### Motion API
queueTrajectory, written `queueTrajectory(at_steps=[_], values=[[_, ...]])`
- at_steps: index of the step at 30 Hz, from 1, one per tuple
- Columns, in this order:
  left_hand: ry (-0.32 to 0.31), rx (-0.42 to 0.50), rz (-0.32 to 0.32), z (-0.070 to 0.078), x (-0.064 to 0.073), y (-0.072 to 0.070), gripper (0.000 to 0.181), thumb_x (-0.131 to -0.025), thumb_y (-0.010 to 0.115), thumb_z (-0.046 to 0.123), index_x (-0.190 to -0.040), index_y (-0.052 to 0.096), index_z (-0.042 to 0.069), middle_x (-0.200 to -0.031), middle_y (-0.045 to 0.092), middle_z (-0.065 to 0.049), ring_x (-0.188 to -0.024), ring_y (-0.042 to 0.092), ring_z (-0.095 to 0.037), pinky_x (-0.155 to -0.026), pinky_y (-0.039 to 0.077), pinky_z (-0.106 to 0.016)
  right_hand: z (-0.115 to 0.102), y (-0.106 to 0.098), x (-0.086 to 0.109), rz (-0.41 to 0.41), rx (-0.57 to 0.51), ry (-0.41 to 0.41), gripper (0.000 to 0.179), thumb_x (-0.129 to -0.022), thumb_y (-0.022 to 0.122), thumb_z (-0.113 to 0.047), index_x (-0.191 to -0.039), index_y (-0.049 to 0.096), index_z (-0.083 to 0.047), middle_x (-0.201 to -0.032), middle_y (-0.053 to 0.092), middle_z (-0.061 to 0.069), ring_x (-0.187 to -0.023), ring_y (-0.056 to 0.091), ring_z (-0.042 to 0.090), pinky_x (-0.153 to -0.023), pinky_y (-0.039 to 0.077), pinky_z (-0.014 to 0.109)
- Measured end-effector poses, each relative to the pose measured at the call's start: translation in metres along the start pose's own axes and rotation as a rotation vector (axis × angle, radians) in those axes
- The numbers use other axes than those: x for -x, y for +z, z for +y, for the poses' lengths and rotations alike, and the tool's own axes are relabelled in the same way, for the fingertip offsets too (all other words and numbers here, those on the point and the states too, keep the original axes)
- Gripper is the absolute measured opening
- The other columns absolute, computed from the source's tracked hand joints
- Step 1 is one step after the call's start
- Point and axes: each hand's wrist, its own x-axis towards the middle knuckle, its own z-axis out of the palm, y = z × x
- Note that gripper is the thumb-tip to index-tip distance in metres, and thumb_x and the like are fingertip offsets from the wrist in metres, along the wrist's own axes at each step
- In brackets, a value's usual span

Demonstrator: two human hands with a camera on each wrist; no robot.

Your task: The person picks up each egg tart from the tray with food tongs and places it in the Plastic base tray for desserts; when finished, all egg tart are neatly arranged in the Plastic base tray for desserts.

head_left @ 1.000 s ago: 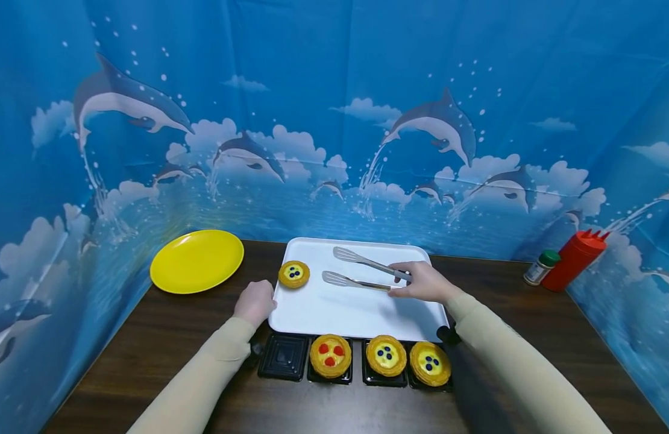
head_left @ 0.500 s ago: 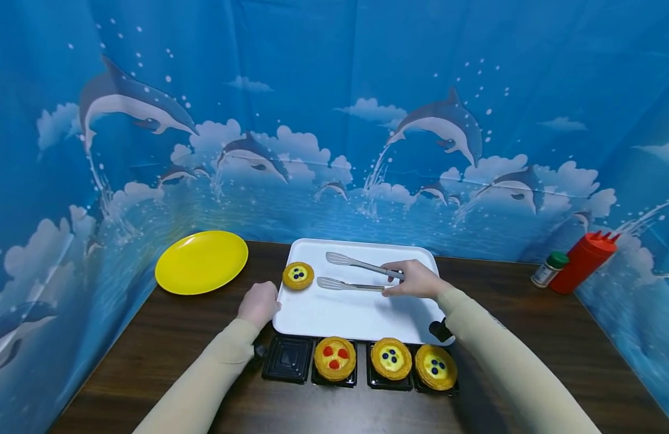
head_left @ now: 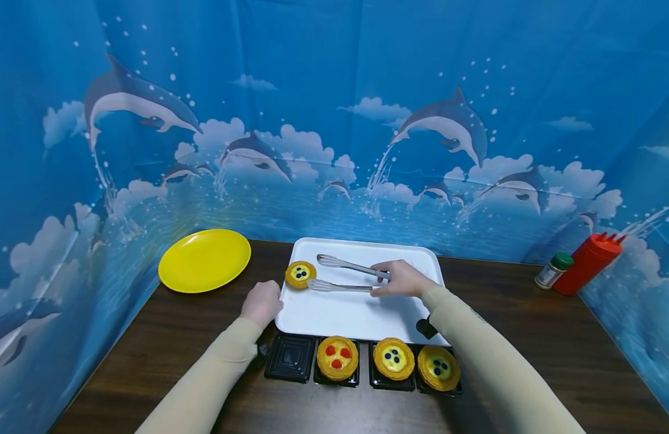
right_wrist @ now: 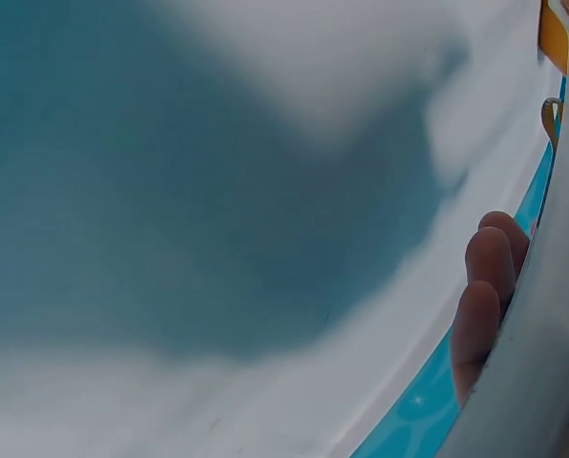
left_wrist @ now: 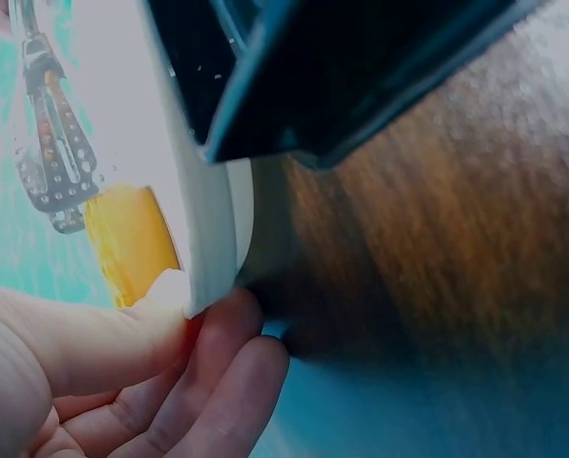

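The right hand [head_left: 402, 279] grips metal tongs [head_left: 342, 288]; the left hand [head_left: 263, 301] pinches a tray [head_left: 356, 316].
Nearest, both cream sleeves [head_left: 204, 380] reach forward over the dark, wood-grained table [head_left: 150, 343]. The left thumb and fingers clamp the smooth white rim; farther, the right fingers curl round the tongs, whose flat slotted ends stand apart. A round yellow tart [head_left: 300, 275] sits on the tray's left part, just beside them.

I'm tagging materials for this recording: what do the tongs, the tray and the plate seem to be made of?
Tongs: probably polished stainless steel, from the silvery sheen.
Tray: perhaps smooth white plastic or melamine, from the even colour and rounded lip; enamelled metal is possible.
Plate: likely glossy yellow plastic, from the bright highlight by its rim; glazed ceramic is possible.
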Motion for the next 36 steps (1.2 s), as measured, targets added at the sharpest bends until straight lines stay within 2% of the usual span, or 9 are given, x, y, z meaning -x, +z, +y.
queueTrajectory(at_steps=[14,18,23,31,36], values=[[0.023,-0.015,0.035,-0.001,-0.001,0.004,0.015,-0.085,0.069,0.01,-0.091,0.068,-0.004,-0.07,0.062,-0.008,-0.058,0.053,-0.018,-0.059,0.048,-0.03,-0.002,0.007,-0.009,-0.025,0.013,0.007,0.065,-0.074,0.08,-0.036,-0.131,0.058,-0.014,-0.097,0.066,-0.005,-0.107,0.056,0.02,-0.086,0.046,0.038],[0.017,-0.016,0.029,-0.001,-0.001,0.004,0.016,-0.086,0.069,0.01,-0.093,0.068,-0.004,-0.072,0.063,-0.009,-0.059,0.054,-0.019,-0.06,0.049,-0.03,-0.003,0.006,-0.011,-0.031,0.009,0.013,0.065,-0.074,0.08,-0.036,-0.131,0.057,-0.015,-0.094,0.066,-0.005,-0.099,0.057,0.017,-0.082,0.046,0.037],[0.007,-0.009,0.022,0.0,-0.001,0.004,0.018,-0.086,0.068,0.011,-0.096,0.067,-0.004,-0.074,0.064,-0.009,-0.06,0.054,-0.018,-0.061,0.05,-0.03,-0.004,0.006,-0.011,-0.048,-0.023,0.022,0.064,-0.075,0.079,-0.034,-0.131,0.057,-0.014,-0.084,0.064,-0.006,-0.086,0.054,0.016,-0.075,0.042,0.035],[0.013,-0.022,0.04,0.0,-0.001,0.004,0.018,-0.086,0.068,0.011,-0.096,0.067,-0.005,-0.075,0.064,-0.01,-0.06,0.055,-0.018,-0.062,0.051,-0.031,-0.005,0.007,-0.01,-0.048,-0.072,0.047,0.062,-0.076,0.079,-0.033,-0.131,0.058,-0.013,-0.074,0.062,-0.002,-0.078,0.051,0.016,-0.071,0.038,0.034],[0.01,-0.005,0.027,-0.002,-0.001,0.003,0.018,-0.086,0.068,0.01,-0.097,0.067,-0.005,-0.073,0.064,-0.009,-0.059,0.055,-0.018,-0.062,0.051,-0.03,-0.004,0.008,-0.009,-0.04,-0.1,0.056,0.062,-0.076,0.078,-0.033,-0.131,0.058,-0.013,-0.074,0.063,0.0,-0.075,0.05,0.016,-0.069,0.038,0.034]])
